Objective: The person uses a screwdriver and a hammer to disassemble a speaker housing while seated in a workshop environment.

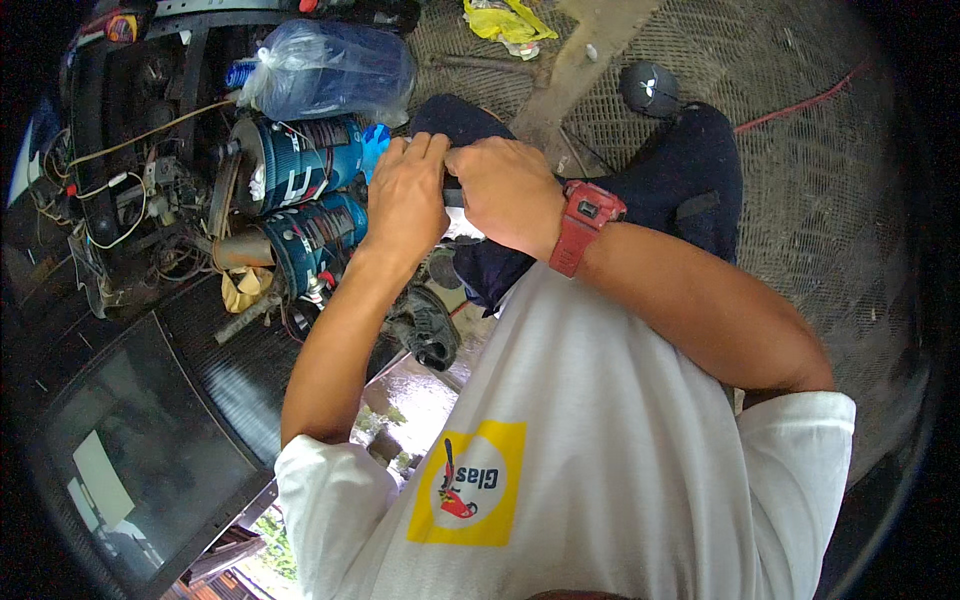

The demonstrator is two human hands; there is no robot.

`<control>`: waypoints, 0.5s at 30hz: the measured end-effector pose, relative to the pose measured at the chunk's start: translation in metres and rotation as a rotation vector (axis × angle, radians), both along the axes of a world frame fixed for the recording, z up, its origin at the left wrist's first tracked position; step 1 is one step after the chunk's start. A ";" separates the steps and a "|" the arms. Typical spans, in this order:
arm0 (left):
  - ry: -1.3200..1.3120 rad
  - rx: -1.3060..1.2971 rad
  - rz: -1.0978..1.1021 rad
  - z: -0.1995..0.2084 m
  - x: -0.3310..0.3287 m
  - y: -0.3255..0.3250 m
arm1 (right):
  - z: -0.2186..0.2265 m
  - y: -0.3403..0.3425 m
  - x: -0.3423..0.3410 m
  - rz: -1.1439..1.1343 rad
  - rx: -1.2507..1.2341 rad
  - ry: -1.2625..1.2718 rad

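Note:
My left hand (405, 200) is closed, its fingers curled forward and down over my lap. Right beside it my right hand (505, 195) is closed too, knuckles up, with a red wristwatch (592, 212) on that wrist. The two hands almost touch. A dark edge of something (453, 192) shows in the narrow gap between them; what it is, my fingers hide. Close to the left fingertips is a bright blue piece (375, 148) next to the blue buckets. Under my right forearm lies the dark cloth (660, 170) over my leg.
On the left stand a blue bucket (325, 165) and a second blue bucket (315, 240). Behind them lies a large clear bottle in plastic (330, 70). Wires and metal parts (130, 200) crowd the far left. A dark rounded object (650, 88) and yellow plastic (508, 20) lie on the floor.

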State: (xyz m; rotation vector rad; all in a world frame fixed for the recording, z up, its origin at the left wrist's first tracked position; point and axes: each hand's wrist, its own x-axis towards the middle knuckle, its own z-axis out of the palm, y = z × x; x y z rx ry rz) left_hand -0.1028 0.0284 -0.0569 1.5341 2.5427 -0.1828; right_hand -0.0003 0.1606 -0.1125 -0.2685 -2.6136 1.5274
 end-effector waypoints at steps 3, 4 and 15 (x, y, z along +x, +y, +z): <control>0.016 -0.003 -0.006 0.004 0.000 0.001 | -0.013 0.003 0.002 -0.032 -0.066 0.101; 0.023 0.004 -0.012 0.004 0.001 0.003 | -0.015 0.007 0.004 -0.054 -0.084 0.161; -0.058 -0.003 0.038 0.026 0.021 -0.008 | -0.049 0.055 0.050 -0.230 -0.974 -0.016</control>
